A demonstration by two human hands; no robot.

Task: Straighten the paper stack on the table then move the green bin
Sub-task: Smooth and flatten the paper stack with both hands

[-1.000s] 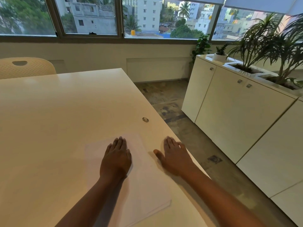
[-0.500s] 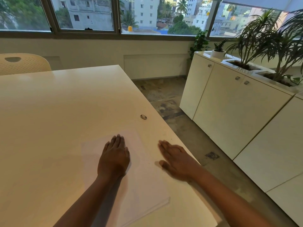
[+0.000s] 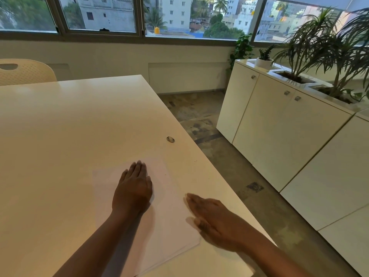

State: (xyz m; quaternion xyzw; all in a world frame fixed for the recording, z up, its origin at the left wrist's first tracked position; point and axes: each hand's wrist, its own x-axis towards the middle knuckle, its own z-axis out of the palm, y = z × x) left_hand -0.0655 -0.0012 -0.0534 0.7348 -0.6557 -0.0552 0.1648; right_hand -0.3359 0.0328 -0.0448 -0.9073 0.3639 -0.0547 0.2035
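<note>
A white paper stack [image 3: 169, 220] lies on the pale table [image 3: 69, 136], near its right edge and turned a little askew. My left hand [image 3: 132, 190] rests flat on the middle of the stack, fingers together and pointing away. My right hand [image 3: 214, 218] is blurred with motion beside the stack's right edge, palm turned toward the paper, holding nothing. No green bin is in view.
A small oval fitting [image 3: 170, 139] sits in the tabletop beyond the stack. A cream chair [image 3: 24, 71] stands at the far left. White cabinets [image 3: 279, 136] with potted plants [image 3: 323, 48] line the right side across a strip of floor.
My right hand lifted off the table, turned on edge and slid back toward me along the stack's right side. My left hand stayed pressed on the paper.
</note>
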